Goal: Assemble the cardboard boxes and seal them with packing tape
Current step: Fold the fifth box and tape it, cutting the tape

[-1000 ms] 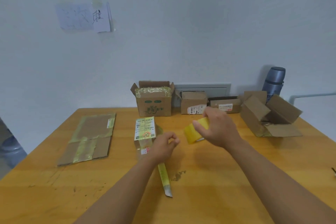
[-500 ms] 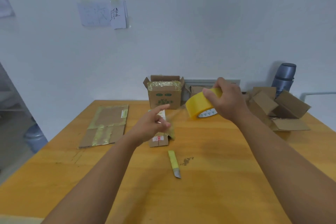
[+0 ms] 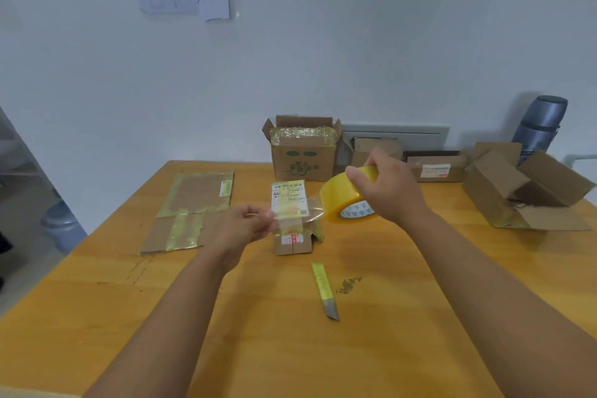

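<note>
My right hand [image 3: 389, 194] grips a yellow roll of packing tape [image 3: 342, 200] above the table. My left hand [image 3: 240, 226] pinches the free end of the tape, and a clear strip [image 3: 300, 215] stretches between the two hands. Under that strip stands a small cardboard box [image 3: 292, 242] with a printed label on top, partly hidden by my left hand. A flattened cardboard box [image 3: 190, 213] with old tape on it lies to the left.
A yellow-handled utility knife [image 3: 324, 289] lies on the wooden table [image 3: 355, 349] in front of the small box. Several open boxes [image 3: 303, 155] line the back wall, a larger open one [image 3: 523, 191] is at the right, with a grey flask [image 3: 539, 123] behind it.
My left hand took hold of the tape end and moved left, pulling a strip off the roll. My right hand lowered the roll slightly toward the small box.
</note>
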Demonstrator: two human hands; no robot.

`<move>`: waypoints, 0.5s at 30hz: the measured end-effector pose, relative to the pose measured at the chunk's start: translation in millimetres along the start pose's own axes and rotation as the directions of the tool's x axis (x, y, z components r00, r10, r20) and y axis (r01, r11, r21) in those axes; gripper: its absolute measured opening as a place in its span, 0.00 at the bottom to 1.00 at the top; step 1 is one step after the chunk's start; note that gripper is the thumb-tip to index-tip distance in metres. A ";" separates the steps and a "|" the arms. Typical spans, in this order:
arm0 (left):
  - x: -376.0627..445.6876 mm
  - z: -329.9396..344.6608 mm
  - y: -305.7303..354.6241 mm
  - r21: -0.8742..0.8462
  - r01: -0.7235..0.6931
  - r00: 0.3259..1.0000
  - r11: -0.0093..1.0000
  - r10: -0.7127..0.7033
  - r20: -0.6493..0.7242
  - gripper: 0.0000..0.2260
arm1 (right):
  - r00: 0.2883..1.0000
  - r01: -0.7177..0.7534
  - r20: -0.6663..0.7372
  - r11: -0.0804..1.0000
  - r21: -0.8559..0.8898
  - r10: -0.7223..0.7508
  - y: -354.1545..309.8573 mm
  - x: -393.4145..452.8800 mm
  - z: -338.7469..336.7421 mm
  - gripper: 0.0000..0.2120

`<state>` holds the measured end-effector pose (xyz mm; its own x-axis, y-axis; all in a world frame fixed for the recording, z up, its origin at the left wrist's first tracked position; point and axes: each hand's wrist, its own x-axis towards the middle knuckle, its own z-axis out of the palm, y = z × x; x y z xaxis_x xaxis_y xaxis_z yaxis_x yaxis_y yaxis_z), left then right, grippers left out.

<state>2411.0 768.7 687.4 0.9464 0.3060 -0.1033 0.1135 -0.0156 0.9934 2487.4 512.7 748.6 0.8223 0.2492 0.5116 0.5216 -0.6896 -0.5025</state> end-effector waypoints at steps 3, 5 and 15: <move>10.3 0.0 -6.3 -0.037 0.056 0.996 0.998 -0.058 -0.061 0.04 | 0.999 -0.020 0.027 0.999 -0.024 0.021 2.2 3.2 12.9 0.17; 15.8 -0.1 -10.3 -0.048 0.077 0.994 0.996 -0.081 -0.079 0.05 | 0.999 -0.038 0.036 0.999 -0.033 0.039 3.9 5.0 19.8 0.17; 33.8 5.8 -26.6 0.033 0.045 0.983 0.998 -0.038 -0.182 0.04 | 0.992 -0.097 0.068 0.993 -0.072 0.102 16.7 12.7 38.7 0.17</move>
<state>2441.7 773.9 657.2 0.8705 0.4745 -0.1308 0.1662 -0.0333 0.9855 2515.3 530.7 719.7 0.8847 0.2234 0.4091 0.4217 -0.7576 -0.4983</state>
